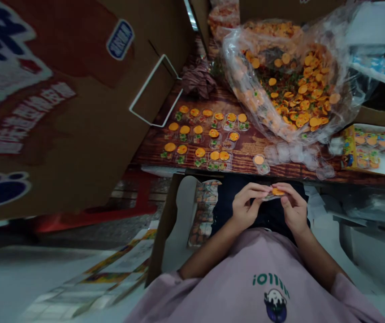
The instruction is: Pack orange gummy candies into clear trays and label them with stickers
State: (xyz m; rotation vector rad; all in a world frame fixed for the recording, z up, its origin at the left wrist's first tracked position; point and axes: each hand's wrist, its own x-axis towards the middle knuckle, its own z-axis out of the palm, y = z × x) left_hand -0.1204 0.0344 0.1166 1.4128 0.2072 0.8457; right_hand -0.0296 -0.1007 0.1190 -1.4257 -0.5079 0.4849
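My left hand [249, 204] and my right hand [293, 206] meet over my lap, fingers closed on the edges of one small clear plastic case [276, 192]. An orange disc shows in the case. Beyond the hands, rows of similar small cases with orange discs and green bits [198, 130] lie on the dark wood-grain table [179, 165]. One case with a paler disc [259, 160] lies apart, nearest my hands. To its right is a loose group of clear, colourless plastic pieces [289, 152].
A large clear bag [235, 67] full of orange discs and green bits stands at the back. A printed display box [348, 146] of packed cases is at the right. A big cardboard carton [88, 107] blocks the left side. Beside my lap, an open carton holds more packs [203, 215].
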